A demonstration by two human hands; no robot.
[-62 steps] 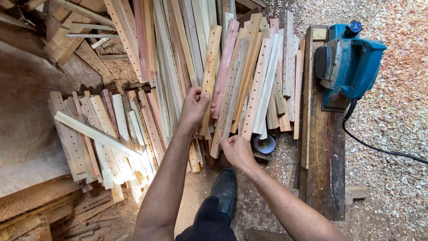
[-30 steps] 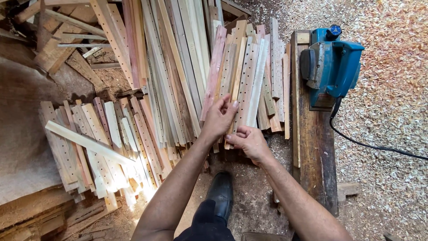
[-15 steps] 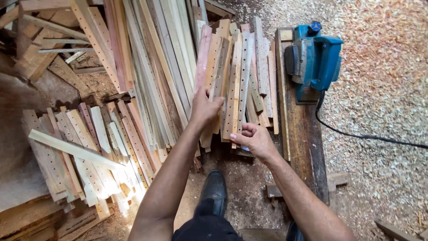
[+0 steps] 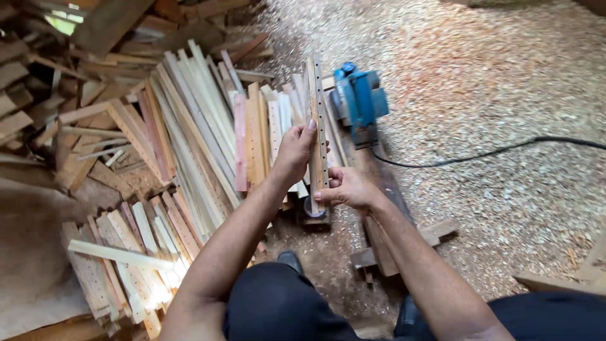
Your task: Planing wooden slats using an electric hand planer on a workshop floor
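Above slat pile (image 4: 208, 132) | drilled slat (image 4: 315, 107) (upright) | gripped between left hand (image 4: 293, 151), right hand (image 4: 344, 188)

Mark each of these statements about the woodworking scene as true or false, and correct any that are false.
1. Both hands hold one wooden slat with a row of holes. True: the left hand and the right hand grip the slat.
2. The slat lies flat on the ground. False: it is lifted clear of the pile of slats.
3. A blue power planer sits right of the held slat. True.
4. The planer's cable runs off to the left. False: it trails to the right over the wood shavings.
5. The right hand is higher on the slat than the left. False: it grips nearer the lower end.
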